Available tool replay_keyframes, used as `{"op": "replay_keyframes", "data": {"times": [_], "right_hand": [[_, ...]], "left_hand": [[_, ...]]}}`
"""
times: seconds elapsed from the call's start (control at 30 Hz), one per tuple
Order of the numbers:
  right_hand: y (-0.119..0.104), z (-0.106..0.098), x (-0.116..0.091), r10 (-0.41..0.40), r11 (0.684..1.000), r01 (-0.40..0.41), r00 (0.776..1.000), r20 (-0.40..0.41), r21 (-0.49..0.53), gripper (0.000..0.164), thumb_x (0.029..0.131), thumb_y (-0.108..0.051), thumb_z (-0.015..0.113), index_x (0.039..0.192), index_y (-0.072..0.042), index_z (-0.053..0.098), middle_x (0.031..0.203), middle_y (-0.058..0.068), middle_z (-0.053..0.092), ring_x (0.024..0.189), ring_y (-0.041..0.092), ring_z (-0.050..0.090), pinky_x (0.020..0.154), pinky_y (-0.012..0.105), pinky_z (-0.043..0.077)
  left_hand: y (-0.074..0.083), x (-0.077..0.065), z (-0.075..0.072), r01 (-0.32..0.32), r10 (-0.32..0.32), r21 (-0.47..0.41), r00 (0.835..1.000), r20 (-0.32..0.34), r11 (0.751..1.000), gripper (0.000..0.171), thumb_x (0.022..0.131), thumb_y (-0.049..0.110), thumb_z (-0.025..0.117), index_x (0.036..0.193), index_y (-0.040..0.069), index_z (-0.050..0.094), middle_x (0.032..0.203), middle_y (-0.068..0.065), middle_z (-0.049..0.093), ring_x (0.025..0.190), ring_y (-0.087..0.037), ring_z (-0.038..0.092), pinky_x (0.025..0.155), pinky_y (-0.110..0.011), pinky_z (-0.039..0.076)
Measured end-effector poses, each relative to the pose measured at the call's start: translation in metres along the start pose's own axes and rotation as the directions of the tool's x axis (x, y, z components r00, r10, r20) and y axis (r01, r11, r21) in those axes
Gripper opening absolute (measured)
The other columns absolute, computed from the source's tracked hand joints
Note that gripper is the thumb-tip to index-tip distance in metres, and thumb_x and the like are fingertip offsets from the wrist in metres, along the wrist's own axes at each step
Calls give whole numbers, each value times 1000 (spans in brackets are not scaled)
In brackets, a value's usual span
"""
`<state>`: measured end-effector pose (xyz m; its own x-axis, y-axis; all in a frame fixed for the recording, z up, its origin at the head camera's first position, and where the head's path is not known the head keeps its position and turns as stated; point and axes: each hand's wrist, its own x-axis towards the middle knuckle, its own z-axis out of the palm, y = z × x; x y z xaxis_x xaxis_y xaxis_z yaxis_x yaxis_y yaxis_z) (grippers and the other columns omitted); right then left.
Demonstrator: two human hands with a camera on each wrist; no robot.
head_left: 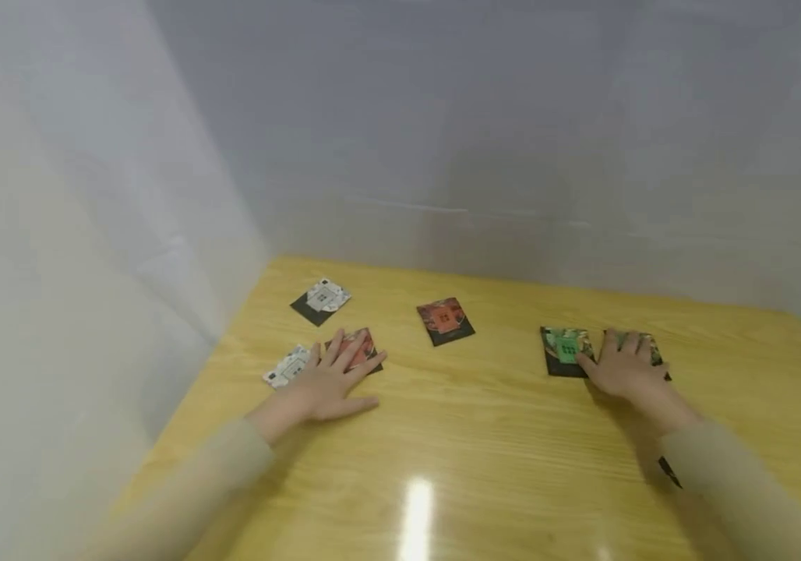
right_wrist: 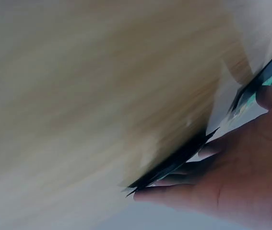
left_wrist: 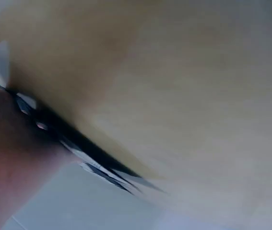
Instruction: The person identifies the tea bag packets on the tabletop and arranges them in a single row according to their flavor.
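Note:
My left hand [head_left: 326,387] is spread with straight fingers over a red-and-black flat packet [head_left: 368,346]. A white-and-grey packet [head_left: 285,369] shows beside its little-finger side, partly covered. On the right, my right hand [head_left: 626,372] lies with fingers extended over a green-and-black packet [head_left: 655,352], hiding much of it. Its thumb reaches the edge of another green-and-black packet [head_left: 560,349]. In the right wrist view the fingertips are right at one packet [right_wrist: 174,163], and the thumb overlaps the other. The left wrist view shows part of the left hand [left_wrist: 16,163] beside dark packet edges.
A second white-and-grey packet [head_left: 321,301] with a black corner lies at the back left. Another red-and-black packet [head_left: 446,320] lies near the middle. The yellow wooden table [head_left: 485,436] ends at pale sheeting [head_left: 513,156] behind and on the left.

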<state>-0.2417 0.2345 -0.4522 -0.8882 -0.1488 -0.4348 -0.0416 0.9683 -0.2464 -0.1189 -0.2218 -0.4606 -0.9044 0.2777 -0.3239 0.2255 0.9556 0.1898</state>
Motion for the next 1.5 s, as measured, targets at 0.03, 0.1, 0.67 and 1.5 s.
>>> {"op": "replay_keyframes", "data": {"times": [0.03,0.1,0.67,1.5], "right_hand": [[-12,1,5,-19,1000,18,1000,-4,-22,91,113,-51,35,163,14,-5,161,51,-17,150,70,-15,114,93,7],[-40,5,17,-48,997,47,999,-9,-67,92,113,-54,35,165,12,-4,164,49,-15,153,68,-13,117,90,9],[-201,47,28,-263,939,249,965,-27,-236,115,96,-82,48,172,-8,5,176,30,0,165,49,0,128,77,16],[-201,41,38,-374,924,364,923,-86,-115,85,107,-64,46,173,-21,12,179,23,-6,166,46,-3,134,67,3]], "left_hand": [[-3,-5,3,-13,13,-5,1000,-21,1000,79,107,66,45,172,31,18,180,-16,-8,163,-52,-10,127,-80,-1],[-8,-13,6,-37,36,-21,998,-60,999,79,107,63,49,172,27,20,180,-18,-6,163,-52,-7,129,-77,2],[-39,5,-9,146,-139,57,984,-113,988,67,115,49,32,172,19,15,179,-21,-4,165,-48,-8,132,-72,1],[-62,5,-7,190,-195,-84,979,-56,978,72,115,46,34,173,16,5,178,-22,-12,163,-49,-14,130,-73,-6]]}}
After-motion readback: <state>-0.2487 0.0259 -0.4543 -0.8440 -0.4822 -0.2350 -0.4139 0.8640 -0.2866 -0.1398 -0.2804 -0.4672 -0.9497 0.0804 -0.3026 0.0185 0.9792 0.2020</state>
